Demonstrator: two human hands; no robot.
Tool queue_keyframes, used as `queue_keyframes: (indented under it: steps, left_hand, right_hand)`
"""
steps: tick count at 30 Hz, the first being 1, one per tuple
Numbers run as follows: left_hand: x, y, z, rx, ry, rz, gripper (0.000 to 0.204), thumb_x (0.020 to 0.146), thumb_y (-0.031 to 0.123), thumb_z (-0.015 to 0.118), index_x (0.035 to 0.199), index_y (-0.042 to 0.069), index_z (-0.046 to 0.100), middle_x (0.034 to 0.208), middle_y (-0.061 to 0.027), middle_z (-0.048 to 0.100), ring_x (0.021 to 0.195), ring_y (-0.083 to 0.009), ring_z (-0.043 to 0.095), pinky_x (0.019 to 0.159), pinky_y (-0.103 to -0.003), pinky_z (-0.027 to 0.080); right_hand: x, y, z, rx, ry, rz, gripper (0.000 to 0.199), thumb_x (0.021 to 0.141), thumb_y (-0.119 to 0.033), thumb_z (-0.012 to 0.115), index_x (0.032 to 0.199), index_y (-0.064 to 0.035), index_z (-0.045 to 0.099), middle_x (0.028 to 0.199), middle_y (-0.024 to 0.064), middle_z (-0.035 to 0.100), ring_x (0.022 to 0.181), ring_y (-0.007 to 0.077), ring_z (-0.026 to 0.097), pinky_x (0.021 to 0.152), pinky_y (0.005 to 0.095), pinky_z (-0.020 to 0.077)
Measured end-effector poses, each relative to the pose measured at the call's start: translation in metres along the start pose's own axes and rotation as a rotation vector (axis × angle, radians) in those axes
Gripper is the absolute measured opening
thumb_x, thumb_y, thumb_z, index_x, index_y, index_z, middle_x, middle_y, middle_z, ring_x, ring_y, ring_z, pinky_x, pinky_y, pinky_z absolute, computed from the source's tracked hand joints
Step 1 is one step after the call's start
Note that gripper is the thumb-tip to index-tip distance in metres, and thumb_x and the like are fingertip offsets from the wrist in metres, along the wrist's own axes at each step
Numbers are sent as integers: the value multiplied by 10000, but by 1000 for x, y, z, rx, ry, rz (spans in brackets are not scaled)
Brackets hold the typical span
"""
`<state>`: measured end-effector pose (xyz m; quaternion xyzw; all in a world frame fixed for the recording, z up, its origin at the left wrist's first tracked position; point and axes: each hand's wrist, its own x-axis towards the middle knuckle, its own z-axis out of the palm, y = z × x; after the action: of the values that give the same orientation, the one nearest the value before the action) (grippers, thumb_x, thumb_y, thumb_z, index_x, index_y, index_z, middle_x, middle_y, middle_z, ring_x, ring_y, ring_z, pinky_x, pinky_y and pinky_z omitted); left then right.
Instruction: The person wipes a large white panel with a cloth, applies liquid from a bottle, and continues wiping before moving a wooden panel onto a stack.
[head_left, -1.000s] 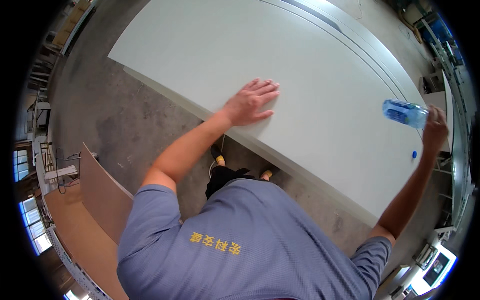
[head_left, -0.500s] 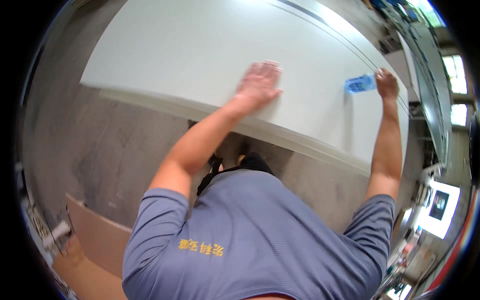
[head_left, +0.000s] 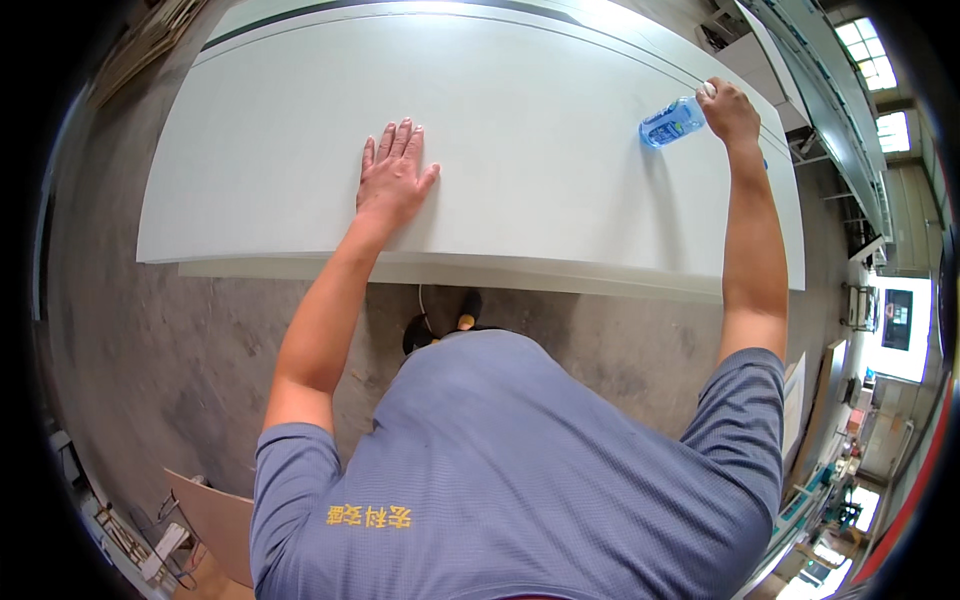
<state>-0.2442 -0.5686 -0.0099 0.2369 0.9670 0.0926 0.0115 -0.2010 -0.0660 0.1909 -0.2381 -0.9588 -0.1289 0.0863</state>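
The left hand (head_left: 392,178) lies flat, palm down, fingers stretched and close together, on the large white panel (head_left: 540,130) a little left of the frame's centre; it holds nothing. The right hand (head_left: 728,110), in the upper right of the frame, is closed around the neck end of a clear blue plastic bottle (head_left: 670,122), which is tipped over so its body points left and lies low against the panel's surface. Whether the bottle touches the panel cannot be told. The panel fills the upper half of the frame and rests on a second white sheet (head_left: 450,270), whose edge shows just below its near edge. Both bare forearms reach up from the person's blue-grey shirt (head_left: 520,470) at the bottom of the frame. Between shirt and panel, a dark shoe (head_left: 418,333) stands on the grey concrete floor (head_left: 180,350). A brown board (head_left: 215,520) leans at the lower left.
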Motion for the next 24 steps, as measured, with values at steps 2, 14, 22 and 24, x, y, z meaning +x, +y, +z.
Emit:
queue_keyframes:
  steps: [2,14,22,24]
  left_hand:
    - [1,1,-2,4,-9,-1,727,1044,510,417,1655,148,260,1741,-32,189,1610,-203,133,1318,-445,66]
    - [-1,0,2,10,68,33,702,1054,491,453,1637,126,312,1722,-68,250,1600,-242,184,1309,-467,95]
    - [6,-5,4,-49,103,97,717,1044,461,490,1620,65,329,1712,-111,269,1597,-279,198,1301,-486,103]
    - [-2,-7,4,-54,90,143,730,1024,424,533,1597,10,350,1699,-177,273,1595,-318,199,1296,-506,107]
  right_hand:
    - [2,3,-6,12,13,-1,436,965,-441,570,1270,-156,694,1270,150,704,1160,360,686,970,508,543]
    - [-116,-34,38,372,194,-137,344,918,-300,675,1224,-148,710,1156,104,710,1049,346,695,893,463,566]
    - [-132,-76,151,202,46,-339,711,999,-607,504,1570,-186,462,1675,131,325,1542,416,256,1216,655,185]
    - [-121,-75,171,267,-11,-419,765,1008,-673,429,1619,-214,391,1738,108,193,1588,422,135,1219,705,93]
